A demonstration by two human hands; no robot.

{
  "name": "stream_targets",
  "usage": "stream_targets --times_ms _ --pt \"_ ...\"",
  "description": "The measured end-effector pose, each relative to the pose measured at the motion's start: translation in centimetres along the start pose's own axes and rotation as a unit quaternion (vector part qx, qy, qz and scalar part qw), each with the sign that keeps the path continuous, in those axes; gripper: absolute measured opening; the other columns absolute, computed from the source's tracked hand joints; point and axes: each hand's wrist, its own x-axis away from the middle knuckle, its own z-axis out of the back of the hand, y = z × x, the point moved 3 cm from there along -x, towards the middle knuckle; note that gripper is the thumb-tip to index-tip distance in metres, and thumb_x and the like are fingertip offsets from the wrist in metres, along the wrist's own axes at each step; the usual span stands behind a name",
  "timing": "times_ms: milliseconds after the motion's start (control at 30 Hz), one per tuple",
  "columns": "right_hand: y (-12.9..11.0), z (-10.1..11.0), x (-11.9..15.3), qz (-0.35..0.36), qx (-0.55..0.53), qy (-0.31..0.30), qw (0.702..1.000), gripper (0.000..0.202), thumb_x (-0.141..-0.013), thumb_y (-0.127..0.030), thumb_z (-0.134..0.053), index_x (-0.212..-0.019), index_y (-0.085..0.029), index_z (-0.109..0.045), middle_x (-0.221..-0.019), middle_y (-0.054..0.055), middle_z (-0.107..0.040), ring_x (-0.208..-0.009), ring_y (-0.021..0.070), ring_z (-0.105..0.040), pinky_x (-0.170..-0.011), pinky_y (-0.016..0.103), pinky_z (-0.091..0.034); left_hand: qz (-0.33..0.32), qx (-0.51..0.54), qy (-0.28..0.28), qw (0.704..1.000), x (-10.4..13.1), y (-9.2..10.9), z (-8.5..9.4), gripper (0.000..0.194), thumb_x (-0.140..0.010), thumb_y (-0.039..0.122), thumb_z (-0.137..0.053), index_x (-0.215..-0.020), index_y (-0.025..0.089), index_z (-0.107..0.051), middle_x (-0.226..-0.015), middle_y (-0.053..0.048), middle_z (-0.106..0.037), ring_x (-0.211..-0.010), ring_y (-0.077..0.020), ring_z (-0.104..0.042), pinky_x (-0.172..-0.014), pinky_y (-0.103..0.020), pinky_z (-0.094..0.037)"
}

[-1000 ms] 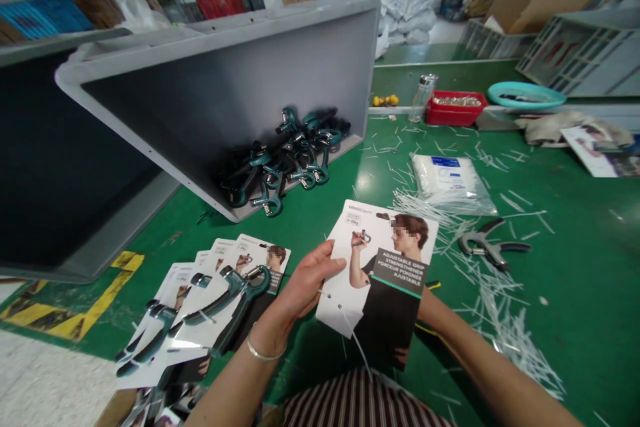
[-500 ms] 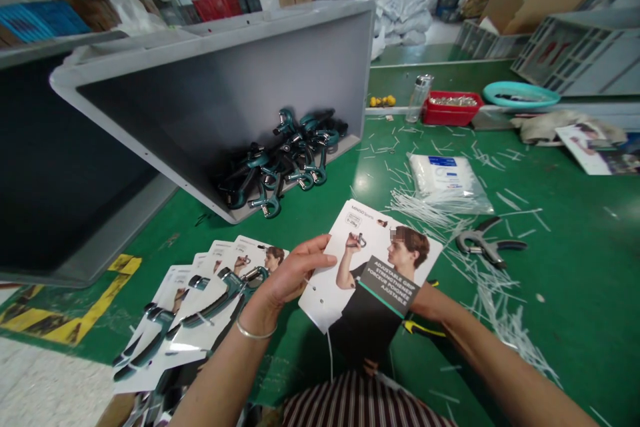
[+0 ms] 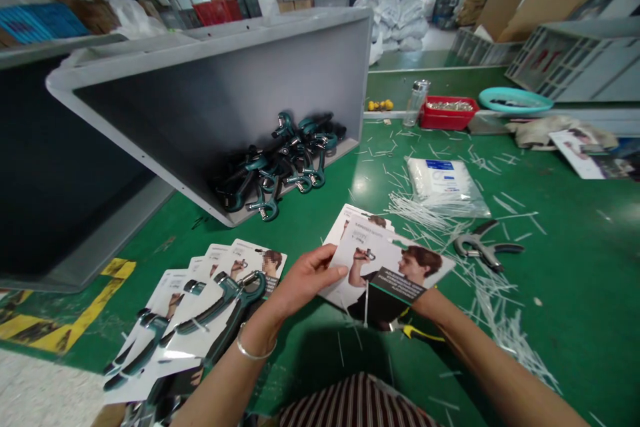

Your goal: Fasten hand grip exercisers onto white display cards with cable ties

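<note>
Between thumb and fingers, my left hand (image 3: 311, 278) grips the left edge of a printed card (image 3: 385, 273). Behind it, another white card (image 3: 347, 219) shows at the top left. My right hand (image 3: 425, 303) is at the card's lower right; its fingers are hidden behind the card. A white tie hangs at the card's front. To the left lie overlapping cards with teal and black hand grips (image 3: 240, 290) fastened on them. Yellow-handled pliers (image 3: 423, 332) lie partly under my right wrist.
A tilted grey bin (image 3: 215, 67) holds loose hand grips (image 3: 300, 160). White ties (image 3: 493, 320) lie scattered on the green table, near a plastic bag (image 3: 445, 183) and grey-black pliers (image 3: 483, 247). A red tray (image 3: 449, 117) and turquoise basin (image 3: 515, 100) stand behind.
The front card has tipped to a flatter angle, and a second card now shows behind it. My left hand has moved slightly right and down.
</note>
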Motion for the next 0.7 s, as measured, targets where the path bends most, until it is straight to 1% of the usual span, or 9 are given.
stream_targets --times_ms 100,167,200,267,333,400,467,567,700 --pt "-1.6 1.2 -0.8 0.067 0.026 -0.054 0.996 0.015 -0.092 -0.036 -0.063 -0.093 -0.022 -0.070 -0.096 0.004 -0.071 -0.088 0.0184 -0.067 -0.083 0.034 -0.056 -0.107 -0.094 -0.008 0.990 1.1 1.6 -0.2 0.017 -0.087 0.027 -0.067 -0.101 0.021 -0.077 -0.103 -0.009 -0.073 -0.102 -0.0245 -0.065 -0.098 -0.038 -0.046" --pt "-2.9 2.0 -0.8 0.134 0.071 -0.056 0.987 0.012 -0.092 -0.030 -0.061 -0.093 -0.024 -0.071 -0.098 0.005 -0.073 -0.094 0.0190 -0.068 -0.088 0.035 -0.054 -0.185 -0.167 -0.034 0.968 1.9 2.6 -0.5 0.017 -0.088 0.022 -0.064 -0.099 0.025 -0.078 -0.104 -0.009 -0.074 -0.111 -0.0261 -0.062 -0.110 -0.045 -0.035" --pt "-3.5 2.3 -0.7 0.156 0.091 -0.042 0.983 0.012 -0.093 -0.027 -0.059 -0.095 -0.025 -0.071 -0.100 0.005 -0.073 -0.098 0.0192 -0.067 -0.090 0.035 -0.053 -0.219 -0.206 -0.047 0.953 2.3 2.9 -0.6 0.021 -0.088 0.019 -0.064 -0.101 0.027 -0.078 -0.105 -0.008 -0.075 -0.115 -0.0263 -0.061 -0.115 -0.048 -0.029" --pt "-4.3 2.6 -0.4 0.153 0.092 0.000 0.984 0.013 -0.093 -0.025 -0.058 -0.098 -0.025 -0.070 -0.100 0.005 -0.074 -0.097 0.0193 -0.068 -0.089 0.035 -0.054 -0.272 -0.273 -0.067 0.920 3.0 3.2 -0.9 0.031 -0.087 0.012 -0.063 -0.108 0.031 -0.075 -0.108 -0.005 -0.075 -0.120 -0.0261 -0.059 -0.119 -0.051 -0.018" --pt "-4.7 2.5 0.0 0.111 0.031 0.036 0.993 0.012 -0.094 -0.024 -0.058 -0.099 -0.023 -0.068 -0.098 0.006 -0.074 -0.088 0.0183 -0.070 -0.083 0.034 -0.056 -0.308 -0.307 -0.069 0.898 3.6 3.2 -1.2 0.041 -0.087 0.008 -0.062 -0.116 0.034 -0.071 -0.111 -0.004 -0.075 -0.122 -0.0259 -0.059 -0.120 -0.052 -0.014" --pt "-4.9 2.0 0.3 0.066 -0.057 0.042 0.995 0.008 -0.094 -0.025 -0.059 -0.099 -0.022 -0.065 -0.096 0.006 -0.074 -0.079 0.0166 -0.071 -0.076 0.032 -0.058 -0.330 -0.313 -0.059 0.889 4.0 3.2 -1.3 0.044 -0.088 0.008 -0.060 -0.121 0.036 -0.069 -0.113 -0.003 -0.074 -0.121 -0.0260 -0.059 -0.120 -0.053 -0.015" --pt "-5.1 1.5 0.5 0.038 -0.120 0.019 0.992 0.006 -0.093 -0.025 -0.061 -0.096 -0.021 -0.063 -0.095 0.005 -0.074 -0.075 0.0154 -0.071 -0.072 0.030 -0.058 -0.339 -0.311 -0.048 0.887 4.3 3.3 -1.3 0.043 -0.089 0.011 -0.060 -0.122 0.036 -0.068 -0.114 -0.004 -0.074 -0.120 -0.0262 -0.060 -0.119 -0.053 -0.016" --pt "-5.1 1.2 0.6 0.016 -0.148 0.006 0.989 0.008 -0.092 -0.027 -0.064 -0.093 -0.019 -0.063 -0.092 0.005 -0.074 -0.071 0.0144 -0.071 -0.068 0.028 -0.058 -0.331 -0.300 -0.045 0.893 4.5 3.5 -1.3 0.039 -0.089 0.014 -0.060 -0.120 0.036 -0.069 -0.113 -0.004 -0.074 -0.119 -0.0267 -0.061 -0.119 -0.053 -0.016" --pt "-5.1 1.6 0.8 0.011 -0.147 0.022 0.989 0.010 -0.092 -0.029 -0.064 -0.093 -0.019 -0.062 -0.092 0.006 -0.074 -0.069 0.0139 -0.070 -0.067 0.028 -0.059 -0.315 -0.278 -0.042 0.906 4.5 3.7 -1.2 0.034 -0.089 0.017 -0.061 -0.116 0.034 -0.072 -0.111 -0.005 -0.075 -0.118 -0.0276 -0.062 -0.119 -0.053 -0.015"
